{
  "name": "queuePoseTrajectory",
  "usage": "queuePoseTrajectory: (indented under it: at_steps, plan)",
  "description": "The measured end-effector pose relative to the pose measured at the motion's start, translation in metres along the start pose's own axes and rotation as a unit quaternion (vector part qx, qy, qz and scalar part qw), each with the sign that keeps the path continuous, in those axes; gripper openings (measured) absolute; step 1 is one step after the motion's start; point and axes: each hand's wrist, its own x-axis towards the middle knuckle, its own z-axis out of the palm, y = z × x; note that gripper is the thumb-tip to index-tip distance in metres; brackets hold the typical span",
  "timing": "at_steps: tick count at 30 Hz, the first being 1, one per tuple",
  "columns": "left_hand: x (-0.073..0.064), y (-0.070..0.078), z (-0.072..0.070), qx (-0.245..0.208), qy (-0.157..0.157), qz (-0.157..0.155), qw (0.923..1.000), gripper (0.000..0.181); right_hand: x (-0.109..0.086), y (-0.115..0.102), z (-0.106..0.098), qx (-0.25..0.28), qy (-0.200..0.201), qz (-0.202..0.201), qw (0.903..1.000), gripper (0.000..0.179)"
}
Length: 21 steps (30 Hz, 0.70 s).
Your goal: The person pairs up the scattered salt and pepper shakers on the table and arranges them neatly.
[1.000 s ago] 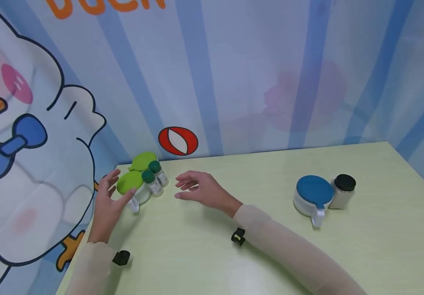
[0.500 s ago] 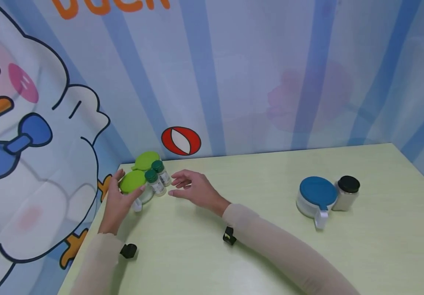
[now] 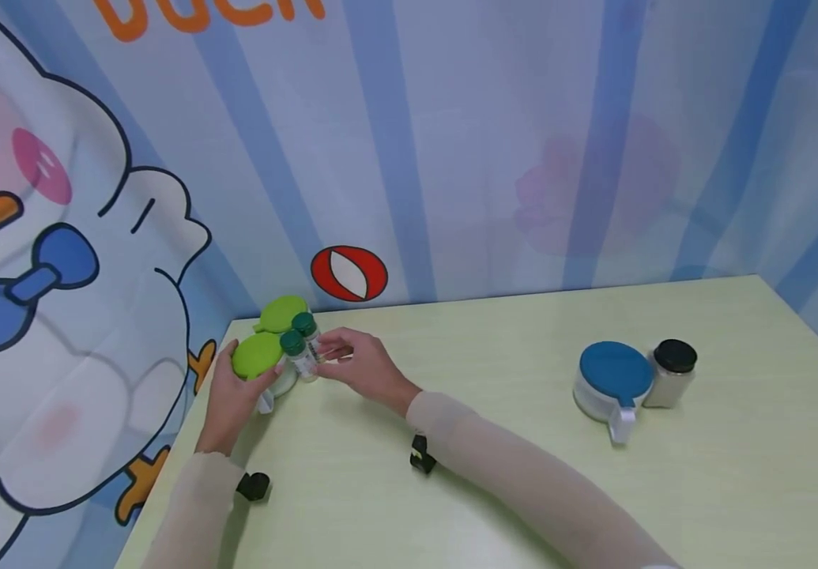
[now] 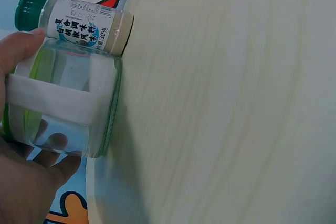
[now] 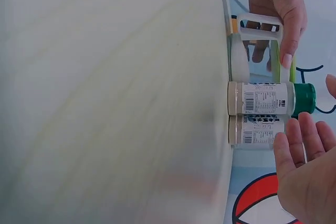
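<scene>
My left hand (image 3: 229, 405) grips a clear glass jar (image 4: 65, 100) with a green lid (image 3: 257, 355) and white handle, thumb on one side and fingers on the other. Against that jar stand two small seasoning bottles with dark green caps, a nearer one (image 5: 262, 98) and a farther one (image 5: 257, 130), both upright with white labels. My right hand (image 3: 368, 371) is right beside them, fingers extended along the farther bottle and thumb spread apart by the nearer cap. Behind them a second green-lidded jar (image 3: 283, 313) is partly hidden.
At the right of the pale table (image 3: 480, 348) stand a blue-lidded jar (image 3: 614, 371) with a white handle and a black-capped jar (image 3: 673, 367) close together. A printed cloth backdrop (image 3: 480, 158) rises behind the table and along its left edge.
My right hand has moved left, from apart to right beside the seasoning bottles. My left hand has closed in around the nearer green-lidded jar. The jars and bottles stand as before.
</scene>
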Motion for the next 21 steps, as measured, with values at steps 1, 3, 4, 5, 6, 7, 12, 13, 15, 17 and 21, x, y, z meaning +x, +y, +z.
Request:
queuePoseTrajectory:
  at_steps: [1,3,4,5,6,7,12,13,15,17,21]
  plan:
    - [0.0000,-0.0001,-0.0003,0.001,-0.001,-0.001,1.0000,0.114,0.0015,0.0000,0.0018,0.003,0.000,0.003,1.0000,0.045]
    - [-0.0002,0.0000,-0.0005,0.003,-0.003,-0.003,1.0000,0.114,0.0039,0.0003,0.0054,0.009,0.000,0.012,0.9999,0.044]
    - [-0.0004,0.0002,-0.0004,0.005,-0.003,-0.003,1.0000,0.114,0.0049,0.0006,0.0071,0.011,-0.001,0.016,0.9998,0.044]
    - [-0.0005,0.0000,-0.0003,0.007,-0.004,-0.004,1.0000,0.114,0.0056,0.0008,0.0085,0.014,-0.002,0.020,0.9997,0.044]
    - [-0.0007,-0.0003,-0.0003,0.009,-0.005,-0.004,0.9999,0.114,0.0063,0.0012,0.0097,0.016,-0.003,0.024,0.9996,0.044]
    - [-0.0010,-0.0001,0.0003,0.009,-0.007,-0.004,0.9999,0.114,0.0067,0.0019,0.0105,0.018,-0.004,0.028,0.9994,0.044]
    - [-0.0038,0.0008,0.0019,0.007,-0.019,-0.001,0.9998,0.112,0.0076,0.0067,0.0116,0.021,-0.003,0.044,0.9988,0.046]
    - [-0.0045,0.0012,0.0021,0.006,-0.022,-0.001,0.9997,0.111,0.0076,0.0073,0.0115,0.020,-0.003,0.045,0.9988,0.047]
    - [-0.0059,0.0019,0.0022,0.005,-0.027,0.001,0.9996,0.110,0.0079,0.0075,0.0110,0.016,-0.006,0.042,0.9990,0.049]
    - [-0.0067,0.0030,0.0024,0.005,-0.031,0.005,0.9995,0.110,0.0084,0.0069,0.0109,0.010,-0.009,0.035,0.9993,0.050]
    - [-0.0074,0.0039,0.0029,0.009,-0.039,0.010,0.9992,0.111,0.0096,0.0045,0.0118,0.004,-0.013,0.024,0.9996,0.045]
